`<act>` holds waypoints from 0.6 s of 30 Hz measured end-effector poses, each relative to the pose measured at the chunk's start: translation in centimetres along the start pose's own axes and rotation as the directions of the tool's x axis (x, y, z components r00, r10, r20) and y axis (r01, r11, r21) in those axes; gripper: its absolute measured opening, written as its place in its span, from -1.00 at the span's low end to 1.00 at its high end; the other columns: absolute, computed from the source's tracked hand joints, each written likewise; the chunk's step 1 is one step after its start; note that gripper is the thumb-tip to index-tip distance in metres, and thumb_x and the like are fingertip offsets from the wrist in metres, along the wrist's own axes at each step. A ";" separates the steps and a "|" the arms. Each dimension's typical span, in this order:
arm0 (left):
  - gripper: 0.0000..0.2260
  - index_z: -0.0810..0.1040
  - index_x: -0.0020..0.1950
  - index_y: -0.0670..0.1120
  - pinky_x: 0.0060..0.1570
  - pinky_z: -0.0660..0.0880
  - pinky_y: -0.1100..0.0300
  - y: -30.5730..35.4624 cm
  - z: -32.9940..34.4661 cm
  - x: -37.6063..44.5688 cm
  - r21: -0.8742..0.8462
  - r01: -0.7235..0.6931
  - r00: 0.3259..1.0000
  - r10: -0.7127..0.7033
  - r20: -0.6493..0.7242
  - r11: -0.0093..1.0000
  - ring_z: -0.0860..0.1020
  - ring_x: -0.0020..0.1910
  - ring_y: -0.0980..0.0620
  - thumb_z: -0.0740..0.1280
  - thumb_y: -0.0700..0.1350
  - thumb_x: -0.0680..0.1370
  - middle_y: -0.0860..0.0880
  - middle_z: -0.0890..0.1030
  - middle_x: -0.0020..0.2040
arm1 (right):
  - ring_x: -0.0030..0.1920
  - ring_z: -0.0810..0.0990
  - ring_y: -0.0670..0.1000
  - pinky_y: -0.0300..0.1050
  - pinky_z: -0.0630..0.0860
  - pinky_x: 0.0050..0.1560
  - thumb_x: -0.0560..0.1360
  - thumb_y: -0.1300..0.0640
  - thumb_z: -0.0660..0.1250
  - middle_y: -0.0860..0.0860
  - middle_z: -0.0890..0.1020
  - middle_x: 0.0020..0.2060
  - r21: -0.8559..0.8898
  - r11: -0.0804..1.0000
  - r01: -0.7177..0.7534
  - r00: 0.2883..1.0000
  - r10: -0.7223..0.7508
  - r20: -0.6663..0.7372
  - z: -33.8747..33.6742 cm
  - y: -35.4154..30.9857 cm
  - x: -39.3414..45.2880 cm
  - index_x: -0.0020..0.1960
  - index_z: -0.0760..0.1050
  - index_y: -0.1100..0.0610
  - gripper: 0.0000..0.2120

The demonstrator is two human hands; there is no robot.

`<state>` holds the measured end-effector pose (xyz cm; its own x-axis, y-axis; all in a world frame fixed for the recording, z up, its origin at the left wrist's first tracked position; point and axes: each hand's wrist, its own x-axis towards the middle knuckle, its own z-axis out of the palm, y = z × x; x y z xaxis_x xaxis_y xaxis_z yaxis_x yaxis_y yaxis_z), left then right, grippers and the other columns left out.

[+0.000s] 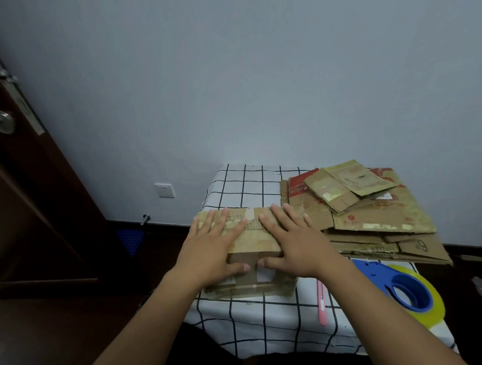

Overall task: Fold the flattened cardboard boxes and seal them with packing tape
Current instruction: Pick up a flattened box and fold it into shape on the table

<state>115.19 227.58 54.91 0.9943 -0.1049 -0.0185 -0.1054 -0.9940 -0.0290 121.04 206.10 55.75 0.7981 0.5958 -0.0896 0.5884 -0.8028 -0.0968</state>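
A folded-up brown cardboard box [252,283] stands on the checked tablecloth [255,319] near the table's left front. My left hand [214,245] lies flat on the left half of its top, fingers spread and straight, thumb down on the front face. My right hand [292,241] presses flat on the right half in the same way. A strip of tape crosses the box's top between my hands. A stack of flattened cardboard boxes [372,217] lies at the back right. A blue tape dispenser with a yellowish tape roll [407,291] sits at the right front.
A pink utility knife [322,303] lies on the cloth between the box and the dispenser. A dark wooden door [19,187] stands open at the left. The wall behind carries a white socket [164,190]. The small table ends close on every side.
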 end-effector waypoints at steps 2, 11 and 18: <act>-0.12 -0.28 0.53 0.30 0.48 -0.24 -0.23 0.1 0.0 0.0 0.013 0.009 1.000 -0.009 0.006 1.000 -0.28 0.57 -0.08 0.19 0.48 0.43 0.01 -0.29 0.59 | 0.57 -0.33 0.02 0.16 -0.17 0.55 0.44 -0.48 0.16 -0.06 -0.28 0.58 -0.001 1.000 -0.012 1.000 0.012 -0.004 0.1 -0.1 -0.1 0.59 -0.25 -0.14 -0.06; -0.10 -0.23 0.54 0.31 0.54 -0.08 -0.15 0.0 -0.2 0.1 -0.037 0.011 1.000 -0.011 0.005 0.999 -0.21 0.58 -0.05 0.27 0.45 0.41 0.06 -0.23 0.61 | 0.58 -0.27 0.02 0.19 -0.20 0.53 0.46 -0.45 0.17 -0.04 -0.20 0.60 0.030 0.997 -0.077 0.989 0.080 -0.122 0.7 -0.6 -1.3 0.61 -0.14 -0.09 -0.09; -0.16 -0.13 0.56 0.29 0.53 0.01 -0.08 0.3 -0.8 -0.1 -0.038 0.013 0.998 -0.015 -0.067 0.999 -0.07 0.57 -0.06 0.25 0.44 0.43 0.07 -0.06 0.61 | 0.56 0.09 0.07 0.05 0.14 0.51 0.49 -0.34 0.26 0.00 0.17 0.55 0.194 0.957 -0.215 0.884 0.275 -0.378 1.5 3.3 -6.4 0.60 0.03 0.05 -0.14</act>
<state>115.11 227.29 55.67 0.9946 -0.0914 0.0488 -0.0919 -0.9957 0.0088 117.66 199.62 54.50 0.9163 0.2969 0.2687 0.3668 -0.8915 -0.2658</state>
